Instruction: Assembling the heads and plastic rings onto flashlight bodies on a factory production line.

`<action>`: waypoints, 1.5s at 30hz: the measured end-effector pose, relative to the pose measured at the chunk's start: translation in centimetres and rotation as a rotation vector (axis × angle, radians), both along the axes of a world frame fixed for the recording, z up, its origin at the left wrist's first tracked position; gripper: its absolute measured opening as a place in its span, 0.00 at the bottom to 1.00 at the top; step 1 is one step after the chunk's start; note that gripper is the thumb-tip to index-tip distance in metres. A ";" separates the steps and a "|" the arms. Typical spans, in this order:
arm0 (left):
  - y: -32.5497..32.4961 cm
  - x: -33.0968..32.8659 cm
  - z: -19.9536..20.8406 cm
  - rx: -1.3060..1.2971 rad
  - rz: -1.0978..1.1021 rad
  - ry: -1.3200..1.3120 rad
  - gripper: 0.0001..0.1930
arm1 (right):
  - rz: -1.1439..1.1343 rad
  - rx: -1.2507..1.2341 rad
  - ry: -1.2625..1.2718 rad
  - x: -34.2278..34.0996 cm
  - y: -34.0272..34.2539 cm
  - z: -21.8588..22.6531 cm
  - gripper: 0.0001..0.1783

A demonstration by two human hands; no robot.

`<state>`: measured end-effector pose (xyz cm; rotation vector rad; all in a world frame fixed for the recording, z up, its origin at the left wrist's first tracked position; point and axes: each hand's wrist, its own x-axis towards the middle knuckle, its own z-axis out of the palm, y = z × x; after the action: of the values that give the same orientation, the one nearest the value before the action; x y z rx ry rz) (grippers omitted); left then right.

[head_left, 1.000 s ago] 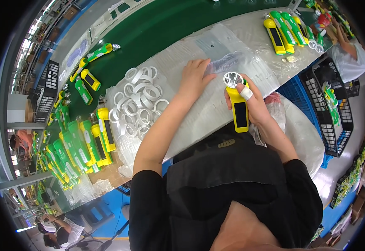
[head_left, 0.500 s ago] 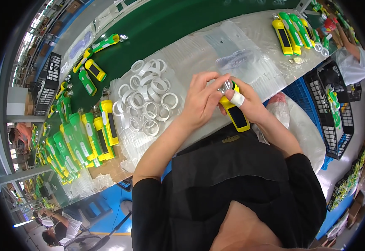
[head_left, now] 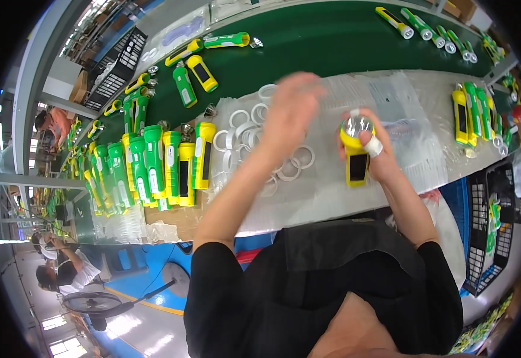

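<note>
A yellow flashlight (head_left: 351, 143) with a dark panel on its body is gripped in my right hand (head_left: 380, 156), whose thumb wears a white wrap. Its round silver reflector (head_left: 357, 125) faces up at the far end. My left hand (head_left: 295, 110) is off the flashlight, raised over the pile of white rings (head_left: 246, 132); motion smears its fingers, and it covers part of the pile.
Yellow and green flashlights (head_left: 153, 158) lie in a dense row to the left, and several more (head_left: 475, 113) lie at right. A green belt (head_left: 308, 36) runs along the back. Black crates (head_left: 490, 238) stand at lower right. Other people sit at far left.
My left hand has come off the flashlight and moved left and away from me, over the rings. The right hand still holds the flashlight, now more upright. The whole view has shifted.
</note>
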<state>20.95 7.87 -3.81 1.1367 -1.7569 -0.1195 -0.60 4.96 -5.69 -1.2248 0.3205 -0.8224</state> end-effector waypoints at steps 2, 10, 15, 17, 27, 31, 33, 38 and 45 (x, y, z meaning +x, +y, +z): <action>-2.6 6.3 0.0 0.101 0.195 -0.164 0.14 | -0.065 -0.100 0.045 1.0 -0.8 0.6 0.27; -4.1 14.1 -3.9 0.732 0.112 -0.069 0.14 | -0.168 -0.164 0.070 0.8 -1.7 -0.5 0.29; -3.8 14.5 -4.0 0.726 0.190 0.027 0.14 | -0.179 -0.170 0.071 1.6 -1.9 -0.4 0.27; -3.6 14.2 -4.2 0.408 0.239 -0.256 0.13 | -0.171 -0.155 0.054 1.8 -2.3 -0.2 0.27; -2.4 12.9 -3.7 0.656 0.149 -0.059 0.14 | -0.192 -0.203 0.044 1.4 -1.7 -0.5 0.27; -1.6 8.7 -1.4 0.437 0.146 0.251 0.10 | -0.190 -0.203 0.057 1.9 -1.6 -0.3 0.26; -0.4 3.3 1.4 0.292 -0.051 0.268 0.09 | -0.178 -0.200 0.070 1.7 -1.6 -0.5 0.26; 1.7 -1.4 4.0 0.217 -0.222 0.012 0.15 | -0.130 -0.245 0.051 1.5 -1.6 -0.5 0.26; 1.8 -1.5 4.9 0.245 -0.228 -0.091 0.15 | -0.175 -0.310 0.010 0.8 -1.8 0.1 0.29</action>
<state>19.45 9.64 1.08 1.1237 -1.9908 -0.4370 0.18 3.17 -5.60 -1.5050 0.3189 -1.0456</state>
